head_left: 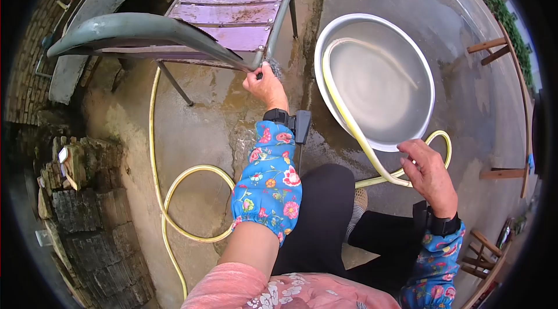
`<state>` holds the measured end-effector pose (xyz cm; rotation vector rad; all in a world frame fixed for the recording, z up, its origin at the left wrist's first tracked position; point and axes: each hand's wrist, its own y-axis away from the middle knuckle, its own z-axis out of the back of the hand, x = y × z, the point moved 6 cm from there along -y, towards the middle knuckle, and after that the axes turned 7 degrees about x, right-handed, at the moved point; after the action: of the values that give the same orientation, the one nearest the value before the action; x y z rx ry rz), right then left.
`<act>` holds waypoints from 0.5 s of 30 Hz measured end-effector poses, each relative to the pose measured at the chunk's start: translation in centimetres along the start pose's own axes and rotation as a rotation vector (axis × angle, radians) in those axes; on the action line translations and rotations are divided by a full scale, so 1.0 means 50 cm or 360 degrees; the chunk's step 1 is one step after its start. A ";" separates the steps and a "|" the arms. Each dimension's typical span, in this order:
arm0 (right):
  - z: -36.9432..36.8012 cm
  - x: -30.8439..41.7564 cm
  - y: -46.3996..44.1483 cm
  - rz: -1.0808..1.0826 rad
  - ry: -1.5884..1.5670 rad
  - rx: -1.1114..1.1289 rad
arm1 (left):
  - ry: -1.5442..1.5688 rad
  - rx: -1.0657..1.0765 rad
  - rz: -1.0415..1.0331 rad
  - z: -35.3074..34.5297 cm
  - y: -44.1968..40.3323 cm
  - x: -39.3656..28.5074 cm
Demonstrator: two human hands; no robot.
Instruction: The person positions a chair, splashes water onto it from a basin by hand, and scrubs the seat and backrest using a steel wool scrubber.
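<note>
My left hand pinches a grey scouring pad against the metal frame of a chair with purple slats. The chair's curved grey backrest tube extends to the left, and brown dirt marks show on its slats. A large metal basin rests on the wet ground to the right, with water in it. One end of a pale yellow hose dips into the basin and runs over its rim. My right hand hovers by the basin's near rim, beside the hose, fingers bent and apart, holding nothing.
More yellow hose loops over the wet concrete left of my legs. Stacked dark tiles stand at the lower left, with a brush on top. Wooden stools or frames are at the right edge.
</note>
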<state>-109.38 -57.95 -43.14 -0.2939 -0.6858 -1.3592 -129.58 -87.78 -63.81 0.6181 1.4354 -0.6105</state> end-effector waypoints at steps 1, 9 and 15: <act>0.002 -0.004 0.002 0.0000 0.0003 -0.0022 | 0.0017 -0.0106 0.0069 -0.015 -0.001 0.000; 0.003 0.001 0.015 0.0018 -0.0032 -0.0001 | -0.0347 -0.0123 -0.0058 0.025 -0.055 0.114; 0.005 0.011 0.020 0.0178 -0.0004 -0.0055 | -0.0216 0.0172 0.0037 0.116 -0.015 0.190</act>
<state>-108.47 -58.02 -42.42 -0.3564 -0.6394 -1.2648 -125.61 -92.56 -73.08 0.6650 1.2728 -0.7019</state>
